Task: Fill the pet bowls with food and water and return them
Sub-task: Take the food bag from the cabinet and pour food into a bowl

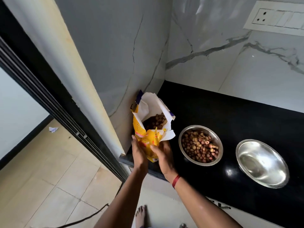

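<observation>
Fingers of both hands wrap the lower body of the yellow food bag (148, 142): left hand (139, 153) on its 9 o'clock side, right hand (164, 155) on its 3 o'clock side, each closed on the crumpled packaging. Red thread on the right wrist.

Bag stands upright at the near-left corner of the black counter (238, 116), against the marble wall (115, 55). Its long axis runs up toward 12 o'clock; torn mouth open at the top, kibble visible inside.

Filled bowl (200, 145): steel, heaped with brown kibble, just beside the bag at 3 o'clock from the hands. Not touching the bag as far as I can tell.

Empty bowl (262, 163): steel, nothing in it, farther along the same line at 3 o'clock, apart from the filled one.

Judgement: food stage looks done for 1 bowl; bag appears to be being set down or parked in the corner. Water for bowl 2 not yet done. Right hand is the nearer to both bowls; the reach would go rightward along the counter, past the filled bowl, to the empty one.

Far: switch plate (278, 15) on the wall at 1 o'clock.
</observation>
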